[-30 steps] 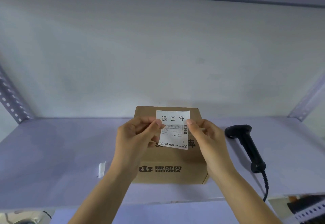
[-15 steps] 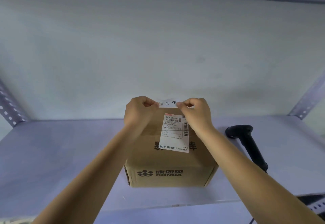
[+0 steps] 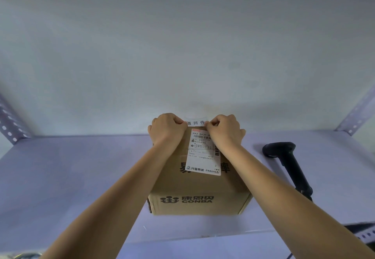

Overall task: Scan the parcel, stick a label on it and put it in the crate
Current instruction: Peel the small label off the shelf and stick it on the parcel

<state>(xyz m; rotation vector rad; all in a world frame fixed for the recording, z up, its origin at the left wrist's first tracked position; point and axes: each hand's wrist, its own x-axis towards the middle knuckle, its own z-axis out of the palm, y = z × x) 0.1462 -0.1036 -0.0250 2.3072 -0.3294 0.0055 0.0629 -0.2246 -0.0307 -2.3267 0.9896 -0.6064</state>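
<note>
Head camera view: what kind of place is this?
Probably a parcel packing or returns station: a cardboard box with a shipping label sits on a metal shelf, a barcode scanner beside it.

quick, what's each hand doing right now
Left hand: closed, pinching the left end of the white label at the far edge of the box.
Right hand: closed, pinching the label's right end.

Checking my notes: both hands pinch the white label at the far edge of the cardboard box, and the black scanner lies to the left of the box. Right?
Not quite. In the head view the scanner lies right of the box; both hands, left and right, do pinch the label there.
</note>
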